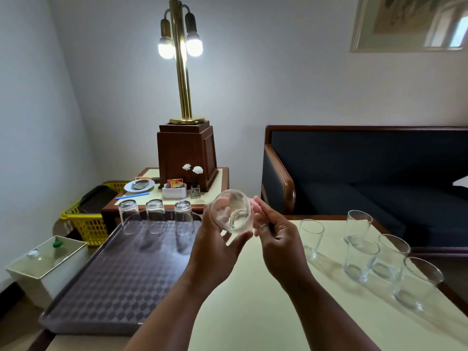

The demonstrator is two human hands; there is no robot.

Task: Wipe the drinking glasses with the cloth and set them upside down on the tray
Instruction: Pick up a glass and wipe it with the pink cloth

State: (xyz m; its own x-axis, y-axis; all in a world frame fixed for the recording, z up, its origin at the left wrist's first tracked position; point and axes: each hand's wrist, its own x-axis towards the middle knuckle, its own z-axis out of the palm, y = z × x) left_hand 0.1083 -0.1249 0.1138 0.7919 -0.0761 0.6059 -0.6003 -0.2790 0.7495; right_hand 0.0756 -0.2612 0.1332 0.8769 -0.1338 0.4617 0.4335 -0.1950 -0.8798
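Observation:
My left hand grips a clear drinking glass tilted with its mouth toward me, above the table between the tray and the upright glasses. My right hand is beside the glass, its fingers curled round a pink cloth of which only a small bit shows behind the glass. Three glasses stand upside down in a row at the far end of the purple checkered tray. Several glasses stand upright on the right of the cream table.
A wooden side table behind the tray carries a brass lamp, a white sachet holder, a small plate and a flower vase. A yellow basket and a white lidded box sit at the left. A dark sofa is at the right.

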